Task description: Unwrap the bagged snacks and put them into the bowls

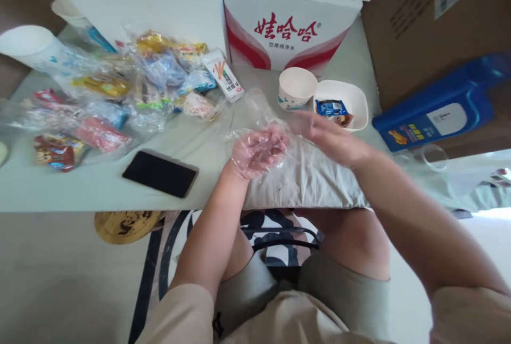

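Observation:
My left hand (pixel 261 149) is inside a clear plastic glove (pixel 255 107), palm up with the fingers curled and loose plastic standing past the fingertips. Whether it holds anything is unclear. To its right, my bare right hand (pixel 325 136) is stretched out flat, slightly blurred, its fingertips near the glove, with nothing visible in it. A paper cup (pixel 297 88) stands just beyond the hands. Beside it, a white tray (pixel 361 104) holds a blue snack packet (pixel 332 108). A black phone (pixel 160 173) lies to the left of my left forearm.
Many wrapped snacks (pixel 107 86) are heaped at the left, with a white cup (pixel 30 46) by them. A small white box (pixel 223 75) lies near the centre. White carton (pixel 291 30) stands behind; a blue package (pixel 439 104) leans at the right against a brown carton (pixel 419 30).

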Demonstrator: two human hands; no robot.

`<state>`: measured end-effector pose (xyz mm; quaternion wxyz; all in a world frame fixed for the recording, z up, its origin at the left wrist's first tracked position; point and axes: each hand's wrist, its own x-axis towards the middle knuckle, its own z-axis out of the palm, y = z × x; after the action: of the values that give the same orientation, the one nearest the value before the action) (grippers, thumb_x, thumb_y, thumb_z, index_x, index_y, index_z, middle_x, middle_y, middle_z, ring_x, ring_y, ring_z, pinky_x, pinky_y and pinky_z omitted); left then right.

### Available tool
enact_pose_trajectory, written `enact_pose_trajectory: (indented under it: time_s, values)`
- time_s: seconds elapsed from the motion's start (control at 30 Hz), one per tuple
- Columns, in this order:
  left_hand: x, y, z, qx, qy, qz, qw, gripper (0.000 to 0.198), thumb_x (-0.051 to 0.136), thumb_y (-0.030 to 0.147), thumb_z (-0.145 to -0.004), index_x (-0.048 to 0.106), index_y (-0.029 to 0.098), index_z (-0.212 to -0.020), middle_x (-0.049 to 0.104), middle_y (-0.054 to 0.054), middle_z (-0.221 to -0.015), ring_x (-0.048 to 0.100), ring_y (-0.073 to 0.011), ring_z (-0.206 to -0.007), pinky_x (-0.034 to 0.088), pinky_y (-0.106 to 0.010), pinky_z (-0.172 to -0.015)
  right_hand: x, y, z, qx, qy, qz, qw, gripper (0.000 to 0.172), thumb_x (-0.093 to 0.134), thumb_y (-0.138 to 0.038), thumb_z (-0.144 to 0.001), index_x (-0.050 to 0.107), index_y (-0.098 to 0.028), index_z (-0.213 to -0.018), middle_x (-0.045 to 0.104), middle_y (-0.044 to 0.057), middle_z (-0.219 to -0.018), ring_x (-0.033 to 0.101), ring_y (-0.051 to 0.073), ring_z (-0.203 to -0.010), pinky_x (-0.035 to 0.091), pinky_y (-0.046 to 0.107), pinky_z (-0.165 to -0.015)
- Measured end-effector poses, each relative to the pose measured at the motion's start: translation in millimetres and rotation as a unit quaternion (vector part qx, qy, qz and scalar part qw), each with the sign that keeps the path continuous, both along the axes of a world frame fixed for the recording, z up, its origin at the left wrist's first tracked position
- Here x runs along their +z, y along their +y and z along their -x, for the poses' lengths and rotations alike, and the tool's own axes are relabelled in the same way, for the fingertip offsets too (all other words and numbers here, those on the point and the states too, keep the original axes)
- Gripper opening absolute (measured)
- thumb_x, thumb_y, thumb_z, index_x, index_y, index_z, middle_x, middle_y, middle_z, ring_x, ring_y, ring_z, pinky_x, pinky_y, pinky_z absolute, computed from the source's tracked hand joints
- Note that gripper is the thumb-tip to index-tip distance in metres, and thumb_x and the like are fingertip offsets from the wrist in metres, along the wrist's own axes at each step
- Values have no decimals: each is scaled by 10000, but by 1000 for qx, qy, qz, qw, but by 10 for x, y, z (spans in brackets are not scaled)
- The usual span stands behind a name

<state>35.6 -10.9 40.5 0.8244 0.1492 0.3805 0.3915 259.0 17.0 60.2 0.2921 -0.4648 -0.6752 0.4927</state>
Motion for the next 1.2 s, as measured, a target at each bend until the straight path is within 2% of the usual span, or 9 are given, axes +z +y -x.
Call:
enact_pose_trajectory:
  time_s: [0.1,0.2,0.37,0.47,0.57,0.7,0.8,1.03,1.2]
  values:
    - [6,-1,69,-60,18,11,998,234,561,397,-881,631,178,-838,667,-99,-708,528,-147,-451,225,-207,-360,-136,-258,205,31,73,125,989,444,832,-503,-717,723,-241,-1058,735,16,-859,679,211,-778,590,376,-751]
    - [-35,45,146,-96,22,20,995,361,484,444,-946,688,147,-923,701,-108,-712,559,-150,-433,260,-208,-358,-346,-391,234,-77,164,170,969,313,838,-467,-687,664,-239,-813,618,-38,-674,546,134,-556,508,292,-557]
    - [-156,78,163,44,-5,-18,999,568,517,680,-924,694,152,-1035,776,-174,-986,770,-298,-875,601,-366,-693,-684,-468,79,-280,258,107,919,256,742,-408,-746,528,-270,-778,597,-52,-691,571,143,-588,496,282,-585]
    - [-216,59,69,30,27,-66,997,410,742,514,-853,697,163,-1061,781,-160,-1035,779,-282,-903,613,-351,-740,-780,-422,16,-261,253,85,928,268,737,-402,-730,513,-272,-799,694,-16,-878,679,196,-824,552,358,-797]
    - [-250,82,-18,15,150,-89,985,259,828,265,-780,713,155,-984,787,-100,-882,737,-168,-626,508,-204,-504,-767,-327,-52,-218,252,122,935,301,720,-450,-739,484,-279,-815,724,6,-923,707,242,-914,557,416,-865]
    - [-259,181,-44,24,224,-130,966,158,772,276,-787,713,162,-881,669,0,-554,448,-59,-300,233,-167,-307,-650,-237,-189,-137,292,269,907,414,604,-660,-791,503,-275,-903,744,49,-865,708,254,-743,571,412,-680]
    - [-246,217,-44,15,208,-178,962,280,827,315,-705,707,168,-911,651,11,-515,370,-44,-277,185,-162,-296,-581,-245,-258,-88,268,323,903,464,734,-517,-738,544,-262,-1076,732,6,-780,571,145,-534,454,271,-533]
    - [-264,171,-123,73,186,-207,958,458,877,330,-660,662,212,-1047,691,26,-574,277,-12,-278,196,-157,-311,-631,-329,-247,-7,304,275,912,715,784,-439,-737,478,-260,-1358,740,-1,-844,657,170,-756,477,281,-693]
    - [-331,210,-123,115,225,-213,944,499,881,335,-667,610,251,-1078,708,49,-613,367,-39,-282,182,-167,-305,-707,-308,-234,-152,343,145,915,457,770,-308,-739,558,-265,-1142,617,-65,-697,650,150,-752,483,289,-750]
